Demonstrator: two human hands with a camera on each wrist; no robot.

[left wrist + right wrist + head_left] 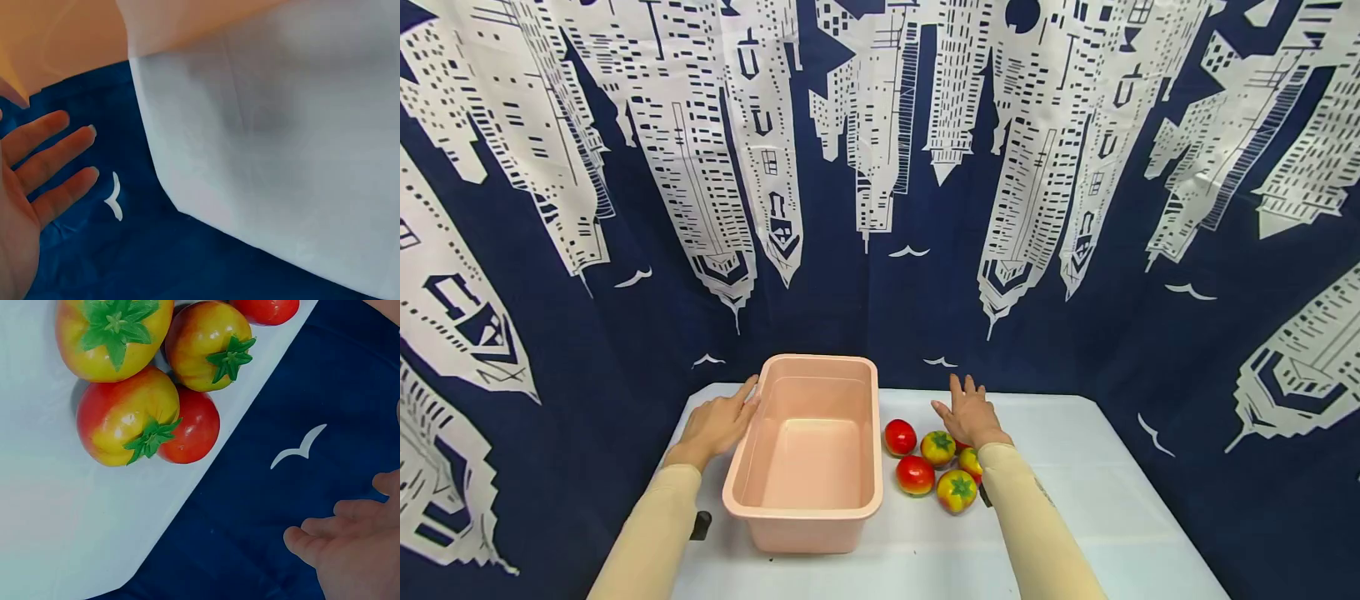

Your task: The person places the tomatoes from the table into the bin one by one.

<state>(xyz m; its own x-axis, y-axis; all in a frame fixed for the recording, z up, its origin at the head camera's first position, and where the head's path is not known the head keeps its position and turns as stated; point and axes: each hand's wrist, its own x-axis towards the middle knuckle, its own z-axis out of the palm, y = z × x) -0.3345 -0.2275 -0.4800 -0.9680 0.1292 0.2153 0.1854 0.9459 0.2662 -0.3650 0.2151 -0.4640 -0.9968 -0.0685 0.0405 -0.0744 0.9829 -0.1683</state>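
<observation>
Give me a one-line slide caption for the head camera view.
Left hand touches a pink tub; open right hand hovers above tomatoes on a white table.

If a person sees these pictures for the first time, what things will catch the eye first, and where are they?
First comes the dark blue curtain printed with white skyscrapers, which fills the background behind the white table. Next is the empty pink tub at the table's middle, with the left hand against its left wall. Right of the tub lies a cluster of red and yellow tomatoes, with the open right hand just behind it.
</observation>
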